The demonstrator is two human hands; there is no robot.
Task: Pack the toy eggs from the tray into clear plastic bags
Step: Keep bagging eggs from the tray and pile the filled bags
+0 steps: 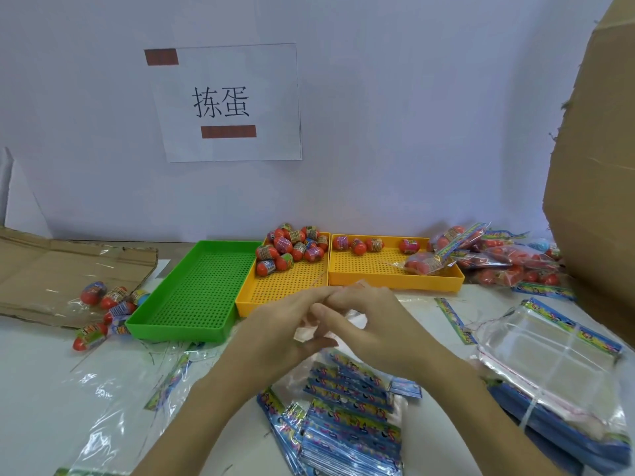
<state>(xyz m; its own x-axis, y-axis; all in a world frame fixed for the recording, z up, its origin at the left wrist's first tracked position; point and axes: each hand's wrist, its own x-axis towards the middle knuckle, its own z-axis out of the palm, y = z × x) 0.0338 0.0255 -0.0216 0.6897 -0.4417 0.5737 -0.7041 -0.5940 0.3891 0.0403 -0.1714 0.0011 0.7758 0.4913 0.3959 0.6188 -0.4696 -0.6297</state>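
Working together at the centre, left hand [275,329] and right hand [369,324] pinch a clear bag [309,333], its orientation unreadable. Below them lie printed bags [350,403]; just beyond, toy eggs [293,249] heap in the yellow tray [285,290], pointing every way.

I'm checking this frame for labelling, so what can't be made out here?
Head view only:
- What the left hand and right hand hold: fingers overlap, and the clear film between them is blurred.
- Printing on the red toy eggs in the middle yellow perforated tray: too small.
- Brown cardboard box: cut off by the right edge.
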